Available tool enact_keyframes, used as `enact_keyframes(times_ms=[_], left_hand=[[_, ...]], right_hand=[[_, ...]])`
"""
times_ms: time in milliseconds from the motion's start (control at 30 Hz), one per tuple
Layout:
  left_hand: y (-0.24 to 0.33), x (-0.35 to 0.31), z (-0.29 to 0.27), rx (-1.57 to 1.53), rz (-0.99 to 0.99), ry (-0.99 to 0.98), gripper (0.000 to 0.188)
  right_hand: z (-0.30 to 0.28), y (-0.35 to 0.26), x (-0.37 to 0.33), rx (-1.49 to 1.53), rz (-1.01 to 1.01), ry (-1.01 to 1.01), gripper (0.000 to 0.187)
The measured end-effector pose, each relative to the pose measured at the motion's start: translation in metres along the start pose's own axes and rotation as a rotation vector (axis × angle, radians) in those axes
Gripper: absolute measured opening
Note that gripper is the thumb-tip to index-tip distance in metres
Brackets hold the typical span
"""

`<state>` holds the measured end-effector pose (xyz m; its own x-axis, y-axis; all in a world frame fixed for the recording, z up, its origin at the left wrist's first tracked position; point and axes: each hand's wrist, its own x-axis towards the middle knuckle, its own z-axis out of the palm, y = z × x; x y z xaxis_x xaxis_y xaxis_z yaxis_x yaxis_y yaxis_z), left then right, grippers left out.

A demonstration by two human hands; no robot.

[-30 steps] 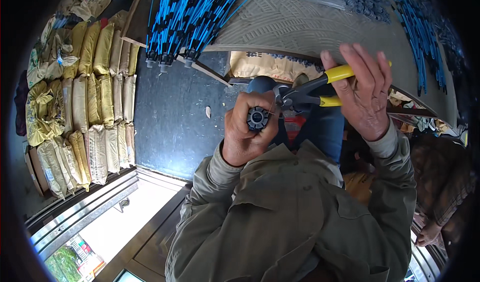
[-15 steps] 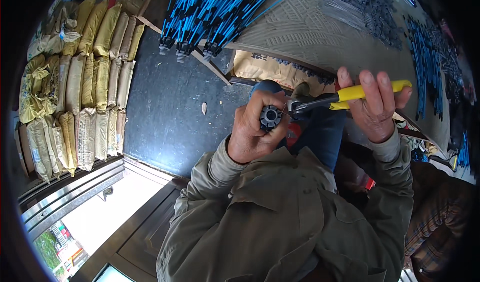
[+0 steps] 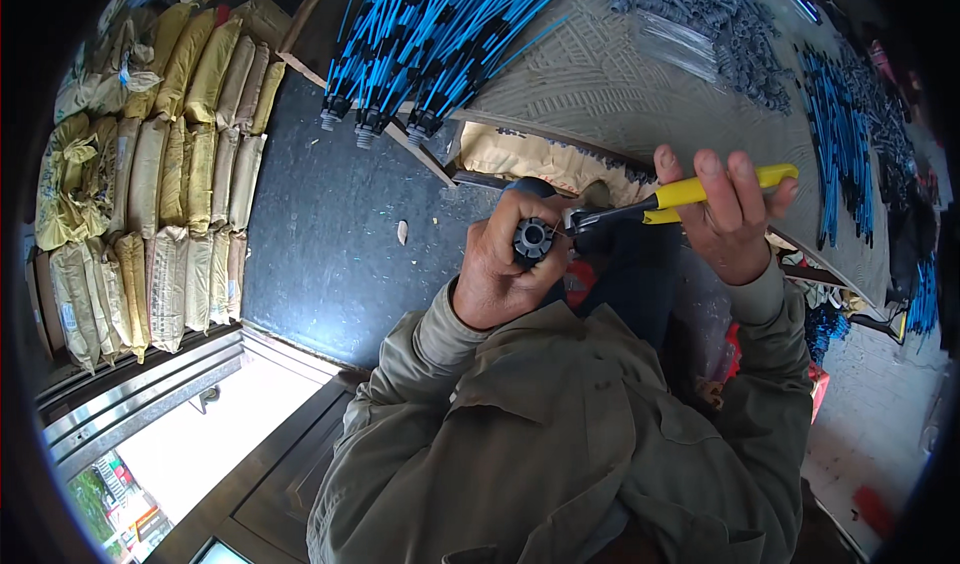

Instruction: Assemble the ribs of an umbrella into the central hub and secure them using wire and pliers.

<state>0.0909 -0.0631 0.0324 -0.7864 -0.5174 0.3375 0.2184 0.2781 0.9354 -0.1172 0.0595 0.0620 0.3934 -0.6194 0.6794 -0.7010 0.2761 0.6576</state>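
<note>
Fingers of left hand (image 3: 500,262): wrapped around black slotted cylindrical fitting (image 3: 533,242), forward of olive jacket (image 3: 560,404). Fingers of right hand (image 3: 735,224): loosely bent around yellow-handled pincers (image 3: 622,213), head just beside fitting. Apparently midway: thin wire (image 3: 560,231) at fitting, release from pincers outstanding; unable to tell whether cut.
</note>
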Motion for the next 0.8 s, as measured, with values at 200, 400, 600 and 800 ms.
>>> enact_keyframes(times_ms=[200,400,600,800], left_hand=[[-0.007,0.006,0.003,0.001,0.052,-0.005,0.025],[-0.004,0.011,0.004,0.029,-0.003,-0.06,0.025],[-0.008,0.016,0.005,0.025,-0.02,-0.06,0.025],[-0.012,0.018,0.005,-0.03,-0.04,-0.03,0.024]], right_hand=[[-0.002,0.002,0.004,0.019,-0.021,-0.055,0.032],[0.009,0.004,0.001,0.0,-0.003,-0.048,0.037],[0.008,-0.005,-0.008,-0.018,0.085,-0.151,0.042],[0.01,-0.019,-0.015,0.141,0.163,-0.152,0.03]])
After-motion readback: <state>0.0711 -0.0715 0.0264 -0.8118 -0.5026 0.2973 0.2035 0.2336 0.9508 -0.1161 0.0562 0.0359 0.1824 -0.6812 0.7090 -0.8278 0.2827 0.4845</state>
